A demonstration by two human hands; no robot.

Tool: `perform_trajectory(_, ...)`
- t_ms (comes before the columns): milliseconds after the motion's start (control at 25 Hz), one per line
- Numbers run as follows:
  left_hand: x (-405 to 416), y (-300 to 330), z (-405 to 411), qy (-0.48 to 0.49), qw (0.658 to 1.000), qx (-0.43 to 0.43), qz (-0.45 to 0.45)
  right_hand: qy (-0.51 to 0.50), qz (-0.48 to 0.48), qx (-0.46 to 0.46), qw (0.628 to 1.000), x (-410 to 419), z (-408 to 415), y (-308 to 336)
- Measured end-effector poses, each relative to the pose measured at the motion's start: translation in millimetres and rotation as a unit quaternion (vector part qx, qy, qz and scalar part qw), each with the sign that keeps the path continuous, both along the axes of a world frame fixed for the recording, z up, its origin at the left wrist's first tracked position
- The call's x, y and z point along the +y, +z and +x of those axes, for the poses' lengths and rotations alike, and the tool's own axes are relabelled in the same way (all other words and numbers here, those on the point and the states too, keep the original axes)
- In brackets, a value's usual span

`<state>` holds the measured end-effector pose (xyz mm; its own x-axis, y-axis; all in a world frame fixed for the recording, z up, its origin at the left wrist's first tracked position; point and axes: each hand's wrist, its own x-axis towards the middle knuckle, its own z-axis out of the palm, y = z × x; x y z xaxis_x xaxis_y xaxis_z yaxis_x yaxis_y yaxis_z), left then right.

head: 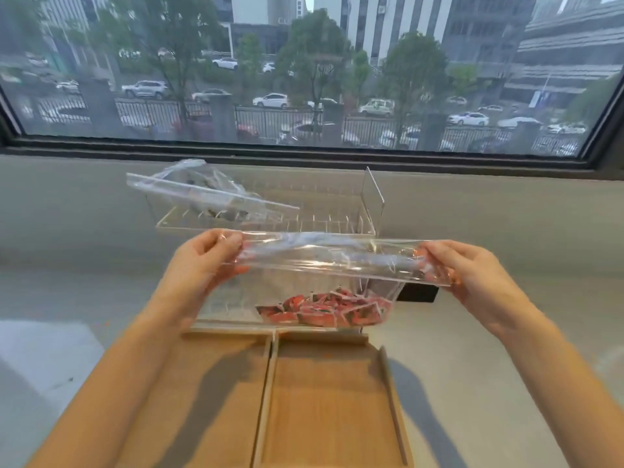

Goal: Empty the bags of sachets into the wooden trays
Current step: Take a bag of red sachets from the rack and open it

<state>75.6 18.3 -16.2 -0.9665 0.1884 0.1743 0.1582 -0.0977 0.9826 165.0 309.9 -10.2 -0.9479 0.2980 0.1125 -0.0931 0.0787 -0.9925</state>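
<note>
I'm holding the clear bag [304,282] up by its top edge, my left hand [202,261] pinching the left end and my right hand [472,268] pinching the right, fingers closed on the plastic. The red sachets [324,310] are sitting heaped in the bag's bottom right corner. It's hanging just above the far edge of the two wooden trays [324,400] lying side by side on the grey worktop [506,214]. Beyond, a second bag [209,194] is resting on a clear acrylic rack [304,211].
</note>
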Motion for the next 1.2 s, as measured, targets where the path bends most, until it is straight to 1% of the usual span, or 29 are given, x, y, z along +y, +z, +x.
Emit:
perform_trajectory(80, -2.4, -35.7, 14.4, 0.003, 0.999, -0.031, -0.032, 0.0, 0.006, -0.033, 0.999, 0.5, 13.6, -31.6)
perform_trajectory(200, -6.0, -89.6, 43.3, -0.007, 0.99, -0.126, -0.059, -0.018, -0.005, -0.106, 0.994, -2.2, 34.9, -82.5)
perform_trajectory(280, -10.4, -119.5, 62.3, -0.017, 0.978, -0.198, -0.064, -0.023, -0.014, -0.168, 0.985, -4.9, 49.8, -110.4)
perform_trajectory(360, -13.9, -136.3, 75.5, -0.03, 0.966, -0.251, -0.053, -0.022, 0.004, -0.215, 0.976, -6.3, 61.3, -125.3)
perform_trajectory(440, -16.0, -143.6, 84.7, -0.037, 0.96, -0.277, -0.032, -0.052, 0.055, -0.233, 0.969, -9.0, 67.3, -130.6)
perform_trajectory(480, -16.0, -144.8, 87.9, -0.037, 0.959, -0.279, -0.023, -0.089, 0.101, -0.228, 0.964, -10.2, 68.4, -129.5)
perform_trajectory(560, -14.4, -144.0, 93.6, -0.036, 0.961, -0.273, -0.024, -0.163, 0.194, -0.191, 0.948, -17.0, 67.1, -117.7)
perform_trajectory(600, -13.5, -143.1, 96.1, -0.039, 0.963, -0.267, -0.026, -0.173, 0.228, -0.157, 0.945, -23.0, 65.0, -109.7)
perform_trajectory(680, -11.5, -140.8, 99.9, -0.043, 0.965, -0.256, -0.032, -0.139, 0.28, -0.097, 0.945, -39.1, 57.1, -94.6)
perform_trajectory(760, -10.2, -139.5, 102.2, -0.043, 0.967, -0.25, -0.037, -0.066, 0.301, -0.072, 0.949, -58.0, 44.2, -86.4)
perform_trajectory(840, -10.6, -141.0, 104.1, -0.04, 0.967, -0.246, -0.047, 0.027, 0.309, -0.074, 0.948, -81.1, 30.2, -86.8)
perform_trajectory(880, -11.0, -141.9, 105.1, -0.042, 0.967, -0.246, -0.05, 0.075, 0.32, -0.08, 0.941, -94.1, 23.3, -90.3)
perform_trajectory(1000, -11.3, -146.1, 108.6, -0.051, 0.968, -0.239, -0.055, 0.194, 0.361, -0.106, 0.906, -131.2, 8.2, -109.2)
perform_trajectory(1080, -11.3, -149.2, 111.3, -0.057, 0.969, -0.234, -0.058, 0.231, 0.362, -0.13, 0.893, -150.4, 4.3, -118.0)
perform_trajectory(1200, -12.5, -151.6, 114.7, -0.063, 0.969, -0.23, -0.062, 0.236, 0.352, -0.138, 0.895, -163.4, 6.6, -123.6)
